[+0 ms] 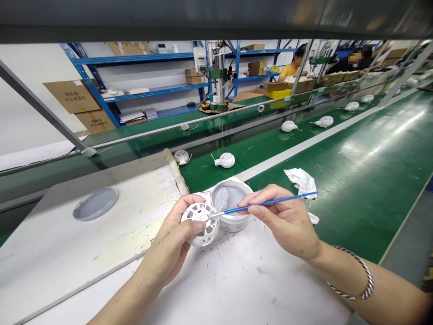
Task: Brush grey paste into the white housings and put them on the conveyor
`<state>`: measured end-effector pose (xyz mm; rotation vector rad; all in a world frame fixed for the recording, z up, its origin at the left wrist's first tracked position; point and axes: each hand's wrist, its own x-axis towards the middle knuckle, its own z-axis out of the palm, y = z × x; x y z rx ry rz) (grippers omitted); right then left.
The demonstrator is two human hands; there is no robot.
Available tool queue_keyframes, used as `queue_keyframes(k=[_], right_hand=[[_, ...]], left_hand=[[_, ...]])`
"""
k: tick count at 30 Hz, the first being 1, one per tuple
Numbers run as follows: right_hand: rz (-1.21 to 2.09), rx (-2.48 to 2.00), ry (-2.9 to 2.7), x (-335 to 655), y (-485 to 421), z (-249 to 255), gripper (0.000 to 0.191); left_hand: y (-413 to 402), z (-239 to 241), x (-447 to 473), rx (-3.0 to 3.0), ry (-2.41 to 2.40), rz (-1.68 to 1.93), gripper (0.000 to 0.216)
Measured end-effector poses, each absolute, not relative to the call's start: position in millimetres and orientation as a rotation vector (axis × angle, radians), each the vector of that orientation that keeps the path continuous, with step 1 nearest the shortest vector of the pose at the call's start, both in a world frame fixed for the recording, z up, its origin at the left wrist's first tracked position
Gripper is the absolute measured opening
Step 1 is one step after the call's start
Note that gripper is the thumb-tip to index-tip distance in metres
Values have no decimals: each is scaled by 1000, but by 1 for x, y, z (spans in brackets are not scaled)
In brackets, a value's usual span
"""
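My left hand grips a round white slotted housing, the thumb lying across its face. Between the fingertips of my right hand is a thin blue-handled paintbrush. Its pale tip meets the face of the housing near my left thumb. Right behind the housing stands a white tub with grey paste inside. A round lid, coated with grey paste, lies on the white board at the left.
Several similar white housings rest on the green conveyor belt. A crumpled white tissue lies beyond my right hand. Blue shelves with cardboard boxes and a bench machine stand behind. Two people sit at the far right.
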<state>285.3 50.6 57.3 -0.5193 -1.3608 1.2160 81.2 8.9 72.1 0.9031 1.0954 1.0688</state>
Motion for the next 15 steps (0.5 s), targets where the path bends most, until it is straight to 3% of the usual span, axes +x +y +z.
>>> queue_keyframes(k=[15], right_hand=[[1040, -557, -1266, 317, 71, 65, 5]], left_hand=[[13, 72, 70, 857, 1076, 1136, 29]])
